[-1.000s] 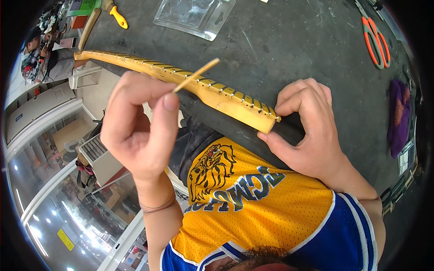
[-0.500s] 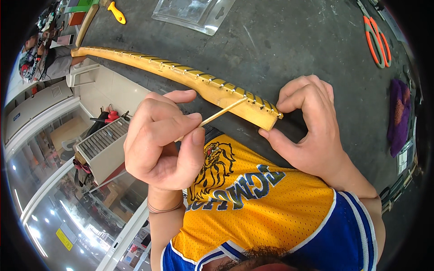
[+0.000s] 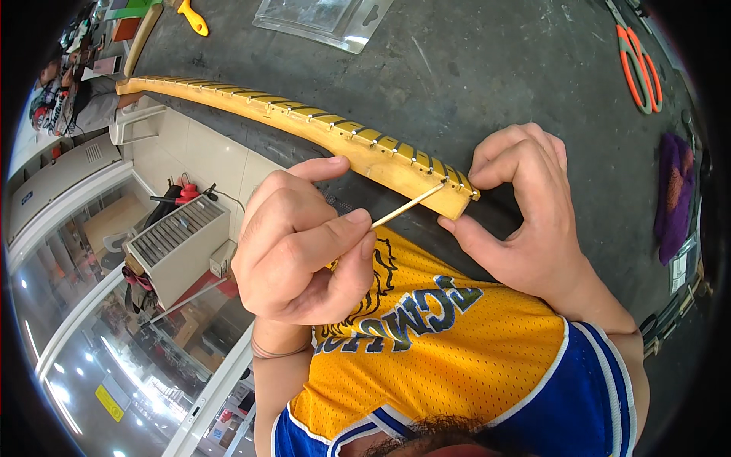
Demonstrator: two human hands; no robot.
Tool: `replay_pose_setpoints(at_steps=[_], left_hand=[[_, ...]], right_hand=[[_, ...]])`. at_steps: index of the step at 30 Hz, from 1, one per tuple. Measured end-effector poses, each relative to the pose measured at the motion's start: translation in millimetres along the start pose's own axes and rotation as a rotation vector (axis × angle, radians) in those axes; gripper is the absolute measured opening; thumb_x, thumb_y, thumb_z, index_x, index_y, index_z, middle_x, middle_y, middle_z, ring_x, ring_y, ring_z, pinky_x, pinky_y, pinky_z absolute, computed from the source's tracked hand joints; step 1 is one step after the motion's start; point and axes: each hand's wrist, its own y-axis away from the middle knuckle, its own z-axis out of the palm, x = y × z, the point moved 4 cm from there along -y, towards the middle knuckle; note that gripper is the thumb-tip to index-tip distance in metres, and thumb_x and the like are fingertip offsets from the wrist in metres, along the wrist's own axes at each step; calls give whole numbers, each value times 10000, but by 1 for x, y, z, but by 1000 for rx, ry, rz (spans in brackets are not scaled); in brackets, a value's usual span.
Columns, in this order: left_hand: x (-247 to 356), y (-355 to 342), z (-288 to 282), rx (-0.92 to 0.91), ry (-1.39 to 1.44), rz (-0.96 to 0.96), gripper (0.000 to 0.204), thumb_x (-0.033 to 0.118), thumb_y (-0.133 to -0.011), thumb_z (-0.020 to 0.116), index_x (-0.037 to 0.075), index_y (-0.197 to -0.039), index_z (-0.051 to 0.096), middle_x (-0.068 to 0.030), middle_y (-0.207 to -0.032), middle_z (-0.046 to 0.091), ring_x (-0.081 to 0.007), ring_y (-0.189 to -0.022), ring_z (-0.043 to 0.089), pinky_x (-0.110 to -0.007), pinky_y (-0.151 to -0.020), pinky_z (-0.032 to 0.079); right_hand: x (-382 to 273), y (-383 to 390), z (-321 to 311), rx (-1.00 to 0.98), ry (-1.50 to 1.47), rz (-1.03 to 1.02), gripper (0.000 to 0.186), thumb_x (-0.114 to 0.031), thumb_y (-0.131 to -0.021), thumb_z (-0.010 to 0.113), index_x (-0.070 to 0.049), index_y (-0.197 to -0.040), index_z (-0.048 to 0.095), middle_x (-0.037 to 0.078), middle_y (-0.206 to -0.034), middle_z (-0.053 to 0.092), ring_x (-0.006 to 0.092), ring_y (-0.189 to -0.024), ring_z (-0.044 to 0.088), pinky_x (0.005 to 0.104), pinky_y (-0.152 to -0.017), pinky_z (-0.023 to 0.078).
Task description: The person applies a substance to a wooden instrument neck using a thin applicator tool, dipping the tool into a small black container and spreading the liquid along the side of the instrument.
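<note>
1. Here's your fretted wooden neck (image 3: pixel 365 160), sweeping from the upper left of the frame down to just right of centre, its thick end squarely between your two hands.
2. Your right hand (image 3: pixel 525 202), right of centre, has that thick end gripped at the corner: thumb below, fingertips above, palm arched well clear.
3. Over to your left hand (image 3: pixel 301 255), low and left of centre, thumb and forefinger pinching a thin pale stick (image 3: pixel 407 206)!
4. That stick slants up to the right, its tip at the neck's near side, close to your right hand's grip.
5. One outstretched left finger reaches the neck's lower edge; whether it touches, you can't tell from here.
6. Beyond, on the dark tabletop (image 3: pixel 472 76): orange-handled scissors (image 3: pixel 638 65) upper right, purple cloth (image 3: pixel 671 202) at far right, clear plastic package (image 3: pixel 320 19) top centre.
</note>
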Motion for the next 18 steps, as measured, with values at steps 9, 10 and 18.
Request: replay_pose_setpoints(at_steps=[9, 10, 18], left_hand=[[2, 2, 3, -68, -72, -12, 178, -61, -796, 831, 16, -946, 773, -55, -772, 633, -207, -696, 590, -589, -978, 668], [2, 3, 3, -83, -83, -8, 122, -12, -839, 822, 8, -946, 766, -70, -795, 656, -212, -726, 595, -621, -999, 653], [1, 2, 3, -98, -94, 4, 139, -27, -817, 821, 8, -940, 765, -68, -775, 644, -211, -710, 593, -620, -994, 652]], right_hand=[[1, 0, 1, 1, 3, -3, 488, -99, -745, 971, -115, -1046, 587, 73, -1046, 663, 270, -966, 608, 448, -1009, 393], [1, 0, 1, -1, 2, -3, 489, -96, -745, 970, -115, -1046, 585, 73, -1047, 662, 270, -967, 607, 447, -1010, 392], [1, 0, 1, -6, 1, -4, 488, -93, -743, 963, -114, -1046, 582, 74, -1049, 663, 273, -966, 603, 445, -1005, 391]])
